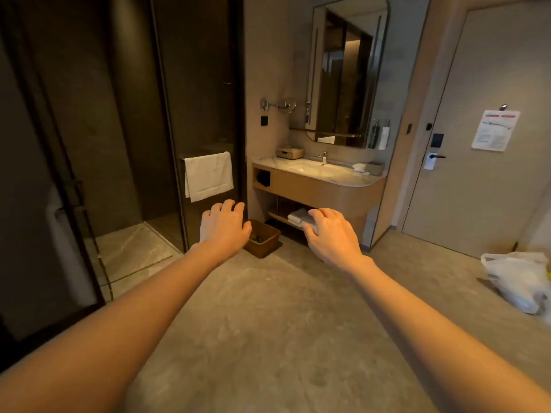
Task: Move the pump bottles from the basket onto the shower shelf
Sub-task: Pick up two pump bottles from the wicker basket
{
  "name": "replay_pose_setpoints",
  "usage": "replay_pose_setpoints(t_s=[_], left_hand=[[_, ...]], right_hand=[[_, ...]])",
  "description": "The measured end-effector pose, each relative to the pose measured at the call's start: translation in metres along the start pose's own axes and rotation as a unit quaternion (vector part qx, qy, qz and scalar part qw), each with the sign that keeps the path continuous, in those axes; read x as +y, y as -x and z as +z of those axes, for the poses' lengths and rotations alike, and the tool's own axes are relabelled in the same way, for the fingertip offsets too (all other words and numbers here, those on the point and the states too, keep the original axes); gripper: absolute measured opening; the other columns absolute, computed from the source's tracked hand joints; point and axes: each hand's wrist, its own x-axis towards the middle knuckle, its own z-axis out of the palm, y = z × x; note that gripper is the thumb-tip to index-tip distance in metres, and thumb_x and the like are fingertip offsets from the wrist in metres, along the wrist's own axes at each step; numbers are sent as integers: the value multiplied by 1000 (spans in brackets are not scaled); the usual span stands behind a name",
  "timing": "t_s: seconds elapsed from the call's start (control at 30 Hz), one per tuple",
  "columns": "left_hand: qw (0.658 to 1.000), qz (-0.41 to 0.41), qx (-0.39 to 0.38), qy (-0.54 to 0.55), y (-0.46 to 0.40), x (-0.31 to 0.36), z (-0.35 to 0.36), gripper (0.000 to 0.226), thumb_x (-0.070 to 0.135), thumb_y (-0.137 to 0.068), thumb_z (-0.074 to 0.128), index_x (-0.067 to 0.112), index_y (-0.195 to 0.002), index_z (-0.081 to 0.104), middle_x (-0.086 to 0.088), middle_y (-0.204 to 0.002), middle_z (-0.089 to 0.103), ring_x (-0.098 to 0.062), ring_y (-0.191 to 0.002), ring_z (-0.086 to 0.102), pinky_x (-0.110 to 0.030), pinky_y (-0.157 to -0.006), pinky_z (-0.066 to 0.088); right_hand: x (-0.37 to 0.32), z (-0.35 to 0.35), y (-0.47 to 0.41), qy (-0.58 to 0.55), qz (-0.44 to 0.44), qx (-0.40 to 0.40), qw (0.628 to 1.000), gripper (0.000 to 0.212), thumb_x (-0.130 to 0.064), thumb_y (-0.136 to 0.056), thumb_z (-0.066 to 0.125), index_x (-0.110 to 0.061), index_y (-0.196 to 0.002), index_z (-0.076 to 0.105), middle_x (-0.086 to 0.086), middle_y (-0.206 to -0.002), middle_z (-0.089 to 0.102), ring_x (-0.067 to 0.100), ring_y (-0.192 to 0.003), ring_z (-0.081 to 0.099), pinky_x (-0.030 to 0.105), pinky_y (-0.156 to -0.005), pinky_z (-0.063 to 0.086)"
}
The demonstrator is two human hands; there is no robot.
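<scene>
Both my arms are extended forward at floor-facing angle. My left hand (222,225) is spread, palm down, fingers loosely apart, holding nothing. My right hand (331,234) is likewise spread and empty. I judge this posture as an approach: both hands are kept free because the bottles must be lifted out from above.

The basket (265,238) stands on the floor (268,323), between the shower's glass panel (205,114) and the sink cabinet (322,192). My left hand overlaps its near-left corner in view, but the basket lies well beyond it. Something dark and greenish shows inside; I cannot confirm that these are the pump bottles.

The shower stall (131,242) is open on the left. Its shelf is not visible. A white towel (208,175) hangs on the glass panel's rail.

Task status: no bottle lifted yet.
</scene>
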Motion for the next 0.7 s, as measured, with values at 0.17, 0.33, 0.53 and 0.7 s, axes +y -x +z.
replay_pose_setpoints(t_s=[0.17,0.33,0.53,0.7], left_hand=[[999,-16,-34,-8,-73,3,61,51,38,-95,41,17,-141,34,-8,-146,39,-29,-132,38,-43,-102,38],[999,-17,-47,-21,-161,12,103,50,38,-94,42,16,-139,37,-9,-143,42,-30,-129,40,-44,-101,39],[996,-36,-78,-11,-233,16,174,49,37,-93,41,18,-138,38,-8,-142,43,-30,-129,39,-46,-102,36],[994,-36,-104,-24,-290,-7,240,47,36,-92,42,18,-135,42,-8,-137,48,-29,-122,46,-43,-98,40]], right_hand=[[48,54,-73,5,1,-32,999,45,-35,-96,42,-12,-135,46,8,-135,52,25,-129,42,38,-103,37],[96,83,-163,7,-6,-36,999,47,-33,-96,43,-9,-136,44,11,-135,52,28,-128,42,39,-102,38],[133,144,-242,2,-18,-67,998,48,-33,-96,43,-12,-139,38,13,-136,50,31,-127,42,43,-100,42],[154,212,-297,12,-39,-125,991,49,-30,-97,41,-11,-142,35,12,-139,47,29,-130,40,39,-108,35]])
